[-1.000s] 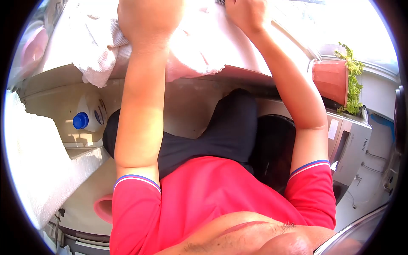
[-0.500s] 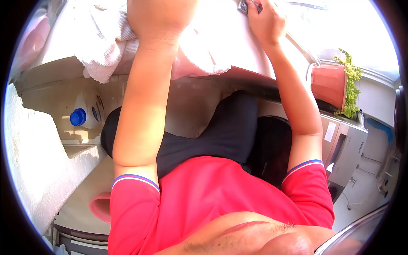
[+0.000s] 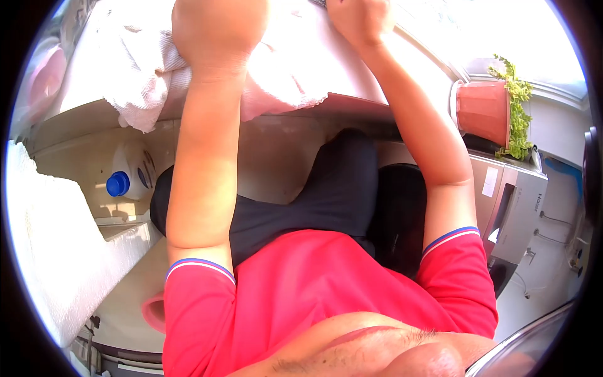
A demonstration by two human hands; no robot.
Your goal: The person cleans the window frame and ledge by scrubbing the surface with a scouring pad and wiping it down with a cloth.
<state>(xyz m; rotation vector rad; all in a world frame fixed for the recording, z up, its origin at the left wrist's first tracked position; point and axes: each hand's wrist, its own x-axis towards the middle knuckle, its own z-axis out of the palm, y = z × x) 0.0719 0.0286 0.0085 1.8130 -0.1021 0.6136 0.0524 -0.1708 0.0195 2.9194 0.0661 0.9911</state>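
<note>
My left hand (image 3: 220,31) is over a white towel (image 3: 141,69) at the top of the view. Its back faces me and its fingers are hidden, so I cannot see whether it holds anything. My right hand (image 3: 361,22) is at the top edge, over the white surface (image 3: 308,38), its fingers closed. Beside those fingers a small dark grey, speckled thing (image 3: 319,2) shows, mostly cut off by the frame. The towel lies in folds and hangs over the surface's near edge; a pinkish part of it shows to the right of my left forearm.
A pink pot with a green plant (image 3: 482,113) stands at the right, by a silver Haier appliance (image 3: 518,207). Lower left are a white bottle with a blue cap (image 3: 118,183), a white foam-like block (image 3: 50,239) and a pink round rim (image 3: 154,312).
My right hand has moved left and up, taking the dark grey thing mostly out of view. My left hand has shifted slightly left.
</note>
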